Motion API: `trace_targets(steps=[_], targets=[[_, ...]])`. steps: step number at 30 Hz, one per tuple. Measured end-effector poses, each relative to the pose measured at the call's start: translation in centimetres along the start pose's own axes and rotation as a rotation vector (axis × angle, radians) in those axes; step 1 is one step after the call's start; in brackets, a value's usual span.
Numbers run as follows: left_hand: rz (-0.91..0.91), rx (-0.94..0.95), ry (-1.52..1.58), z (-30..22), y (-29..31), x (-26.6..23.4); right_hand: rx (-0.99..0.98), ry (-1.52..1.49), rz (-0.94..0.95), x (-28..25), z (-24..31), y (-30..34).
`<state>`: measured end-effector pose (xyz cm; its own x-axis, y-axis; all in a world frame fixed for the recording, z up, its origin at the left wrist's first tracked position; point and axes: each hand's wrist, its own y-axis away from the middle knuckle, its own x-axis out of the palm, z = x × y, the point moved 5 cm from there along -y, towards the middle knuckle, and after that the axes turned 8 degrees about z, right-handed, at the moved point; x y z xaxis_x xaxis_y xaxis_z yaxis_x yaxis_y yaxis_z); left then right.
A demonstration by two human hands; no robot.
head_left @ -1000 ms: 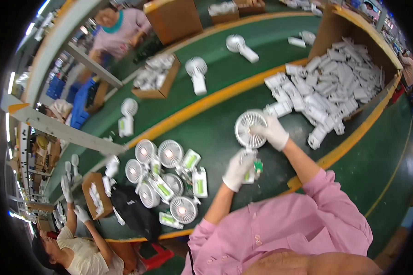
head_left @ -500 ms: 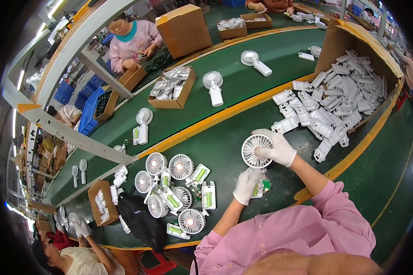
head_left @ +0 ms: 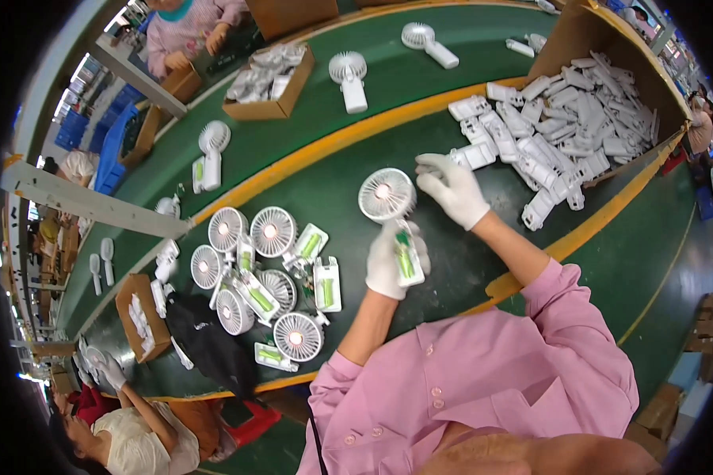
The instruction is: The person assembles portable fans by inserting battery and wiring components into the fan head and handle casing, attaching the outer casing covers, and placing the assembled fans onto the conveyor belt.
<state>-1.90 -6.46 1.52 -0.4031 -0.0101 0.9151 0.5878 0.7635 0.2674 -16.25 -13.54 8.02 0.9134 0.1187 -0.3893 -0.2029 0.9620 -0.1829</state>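
My left hand, in a white glove, grips a white handheld fan by its handle, with the round head tipped up. The handle's back is uncovered, so a green battery and a bit of green circuit board show. To the right of the fan head, my gloved right hand is off the fan with its fingers apart and nothing in them. Just beyond its fingertips lie white plastic handle shells, heaped out of a tipped cardboard box.
Several uncovered fans cluster on the left of the green bench, beside a black cloth and a small carton. Beyond a yellow edge, a belt carries spaced fans. Co-workers sit across and at left.
My right hand has let go of the fan head and opened toward the shells. My left hand has lifted and turned the fan, so its battery side shows. The view has shifted.
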Motion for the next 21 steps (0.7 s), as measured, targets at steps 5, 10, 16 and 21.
trace_targets(steps=[5,10,16,21], targets=[[0.045,0.004,0.113,-1.2,-0.9,-1.2,-0.088,0.094,0.224,0.4,3.7,3.2],[-0.027,0.061,0.008,-1.1,-0.5,-0.7,-0.504,0.363,0.155,2.2,6.3,4.0],[-0.151,0.188,-0.054,-0.4,-1.4,-2.6,-0.578,0.615,0.301,3.5,7.8,3.3],[-0.034,0.165,-0.168,-0.8,-0.3,-1.8,-0.603,0.626,0.474,3.1,9.0,2.7]])
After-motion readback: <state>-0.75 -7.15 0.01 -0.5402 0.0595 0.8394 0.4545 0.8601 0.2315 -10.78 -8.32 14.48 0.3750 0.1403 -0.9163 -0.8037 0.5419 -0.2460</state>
